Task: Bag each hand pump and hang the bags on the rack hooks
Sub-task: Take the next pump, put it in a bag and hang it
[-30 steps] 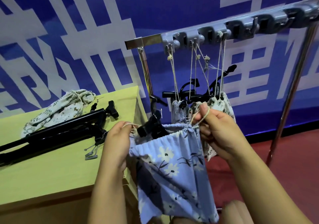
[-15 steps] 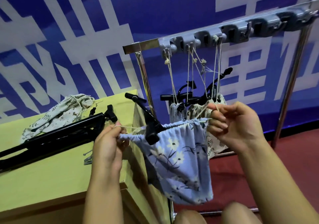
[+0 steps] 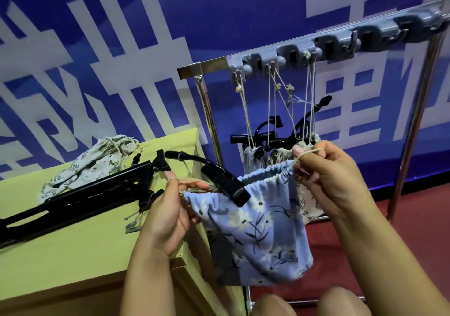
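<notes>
Since half a second ago, both hands have drawn slightly further apart, stretching the mouth of the blue floral bag [image 3: 263, 228] wider between them, and the black pump handle [image 3: 224, 186] now leans out of it toward the left.

That bag is soft cotton, pale blue with white daisies and dark stems, its top edge gathered into fine ruffles by a thin beige drawstring. It hangs in the air just off the corner of the yellow-green table [image 3: 73, 242]. The left hand [image 3: 168, 216] pinches the cord at the bag's left edge, fingers curled, a loop of cord over the forefinger. The right hand [image 3: 328, 177] pinches the cord at the right edge, cord wrapped round its forefinger tip, the other fingers curled beneath.

Behind the right hand, three filled bags [image 3: 280, 155] dangle by knotted strings from grey plastic hooks on the metal rack rail [image 3: 280, 57], black pump parts poking from their tops. These partly hide behind the held bag.

On the table lie long black hand pumps [image 3: 80, 196] and a crumpled cream leaf-print bag [image 3: 97, 162]. A blue banner with large white characters [image 3: 121, 35] fills the background.
</notes>
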